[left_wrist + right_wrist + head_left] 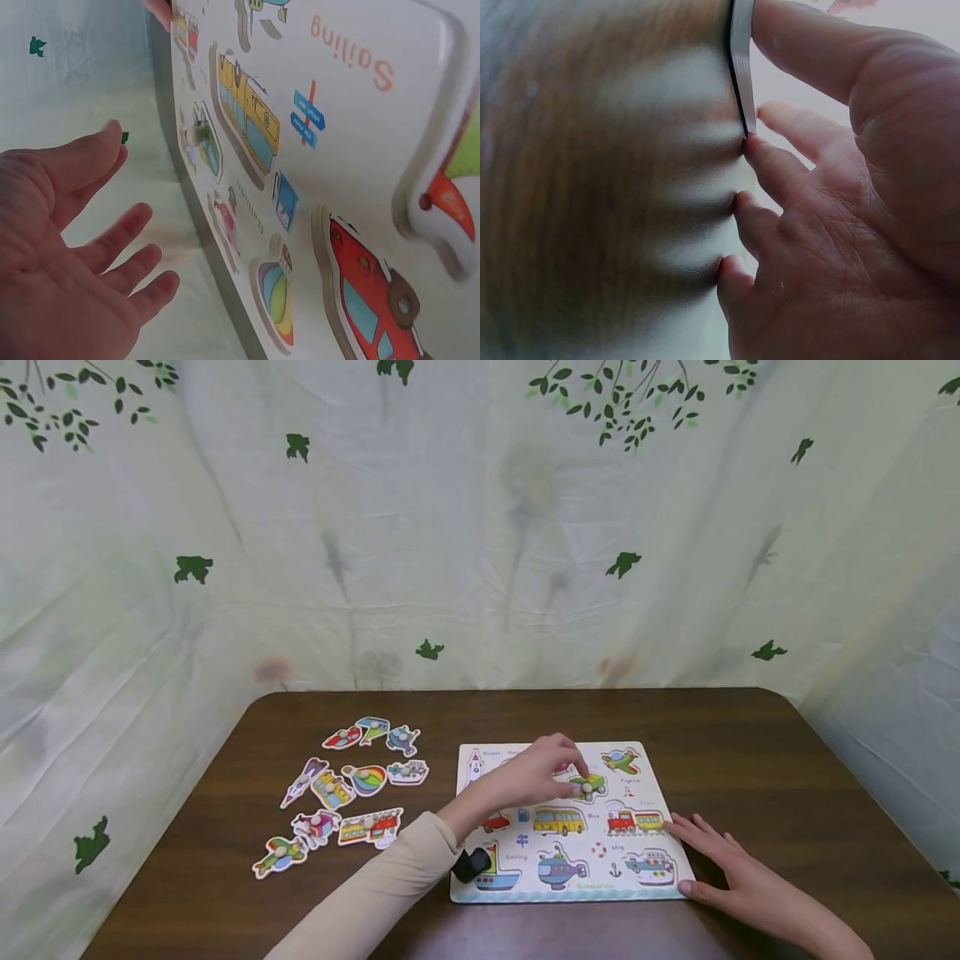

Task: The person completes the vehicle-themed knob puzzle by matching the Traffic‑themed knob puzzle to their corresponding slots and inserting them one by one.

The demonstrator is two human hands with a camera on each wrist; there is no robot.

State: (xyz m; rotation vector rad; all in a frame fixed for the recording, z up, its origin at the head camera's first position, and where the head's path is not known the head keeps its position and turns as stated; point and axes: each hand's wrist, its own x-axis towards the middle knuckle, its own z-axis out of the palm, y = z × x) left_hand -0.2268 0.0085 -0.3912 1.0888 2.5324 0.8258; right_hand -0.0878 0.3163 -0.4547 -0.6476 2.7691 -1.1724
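A white vehicle puzzle board [525, 843] lies on the table with printed recesses, among them a bus, a train and a ship. My left hand [543, 772] is over its upper middle, beside a green car piece [588, 787] with a knob. In the left wrist view the fingers of this left hand [90, 255] are spread and hold nothing; the car piece [206, 142] sits on the board, apart from them. At the board's right side, my right hand [735, 881] rests with its thumb at the lower corner. Its fingertips [742, 210] touch the tabletop along the board's edge.
Left of the board, several loose knobbed pieces lie on the brown table [225, 810], including a train piece [371, 828], a balloon piece [366, 780] and a plane piece [281, 857]. A leaf-patterned curtain [450, 543] hangs behind the table.
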